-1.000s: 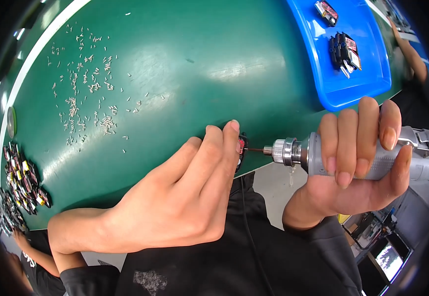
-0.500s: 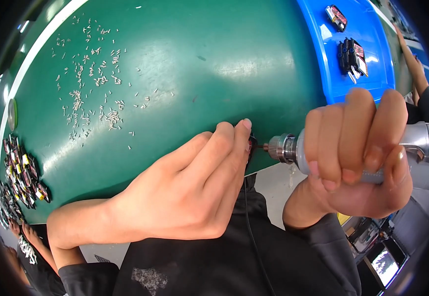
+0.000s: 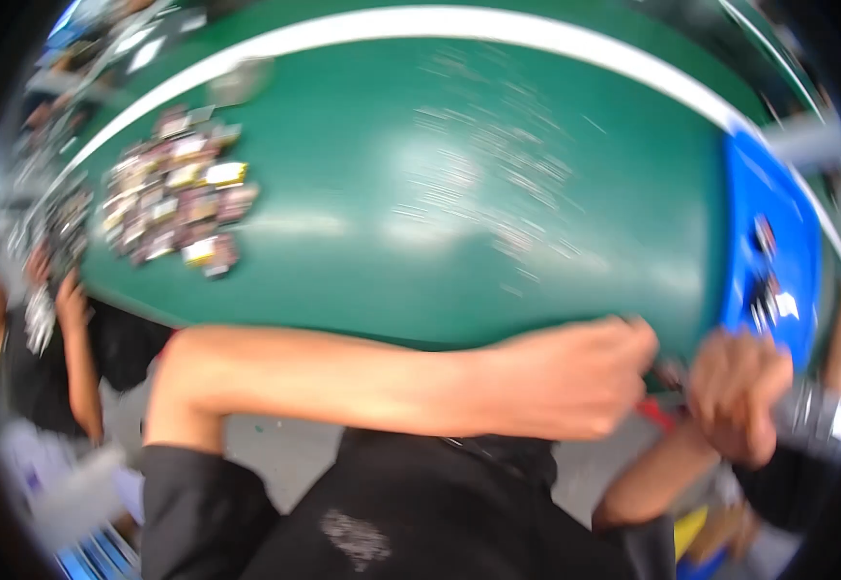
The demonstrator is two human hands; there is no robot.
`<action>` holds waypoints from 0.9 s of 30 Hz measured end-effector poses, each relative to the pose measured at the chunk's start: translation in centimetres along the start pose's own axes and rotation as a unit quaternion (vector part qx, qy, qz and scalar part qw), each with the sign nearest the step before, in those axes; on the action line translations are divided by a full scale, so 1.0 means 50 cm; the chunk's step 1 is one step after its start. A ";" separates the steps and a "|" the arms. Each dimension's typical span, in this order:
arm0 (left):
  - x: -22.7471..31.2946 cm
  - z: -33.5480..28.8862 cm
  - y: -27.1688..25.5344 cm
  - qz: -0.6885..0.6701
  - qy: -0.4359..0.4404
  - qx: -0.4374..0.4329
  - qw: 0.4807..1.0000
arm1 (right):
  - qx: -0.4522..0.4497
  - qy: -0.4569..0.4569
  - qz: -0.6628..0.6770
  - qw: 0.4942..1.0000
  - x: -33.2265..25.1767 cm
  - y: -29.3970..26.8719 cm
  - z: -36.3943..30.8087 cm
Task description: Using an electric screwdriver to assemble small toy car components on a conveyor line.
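Note:
My left hand reaches across the near table edge, its fingers curled. At its fingertips a small dark part with some red shows, mostly hidden and smeared by motion. Just right of it, my right hand is closed around an electric screwdriver; only its grey and silver rear body shows past the fist. The screwdriver's tip cannot be made out, nor whether it touches the part. Many tiny screws, blurred into streaks, lie scattered over the green table beyond my left hand.
A pile of small electronic units with yellow and white labels lies at the left. On the right, a blue tray holds several dark units. Another person's hands are at the far left.
The whole view has swung leftward and blurred, so the screws, tray and both hands appear farther right. The label-bearing pile shows more fully. Both hands remain closed.

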State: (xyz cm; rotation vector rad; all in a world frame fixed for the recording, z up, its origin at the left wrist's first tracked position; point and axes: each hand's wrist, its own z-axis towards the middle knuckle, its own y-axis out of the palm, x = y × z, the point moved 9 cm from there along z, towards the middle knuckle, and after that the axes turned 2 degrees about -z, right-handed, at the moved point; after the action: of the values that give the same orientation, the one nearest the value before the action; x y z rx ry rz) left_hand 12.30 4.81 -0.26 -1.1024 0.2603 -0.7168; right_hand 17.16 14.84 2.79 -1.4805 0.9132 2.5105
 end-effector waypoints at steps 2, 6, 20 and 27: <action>0.002 -0.012 -0.034 0.017 0.011 0.049 0.999 | -0.007 -0.081 -0.063 0.995 -0.033 -0.022 -0.040; -0.057 -0.118 -0.127 0.017 -0.150 0.080 0.985 | 0.071 -0.118 0.110 0.984 -0.048 -0.049 -0.051; -0.272 -0.354 -0.327 0.223 -0.450 0.081 0.861 | 0.273 -0.028 0.235 0.932 0.110 -0.054 -0.076; -0.326 -0.186 -0.193 0.118 -0.334 0.035 0.935 | 0.256 -0.033 0.237 0.937 0.102 -0.055 -0.091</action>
State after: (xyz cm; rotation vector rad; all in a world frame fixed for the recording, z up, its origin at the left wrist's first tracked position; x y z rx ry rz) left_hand -8.68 6.14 1.59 -1.1595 -0.2126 -0.1092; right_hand 18.99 13.55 -4.23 -1.0956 1.9204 2.2878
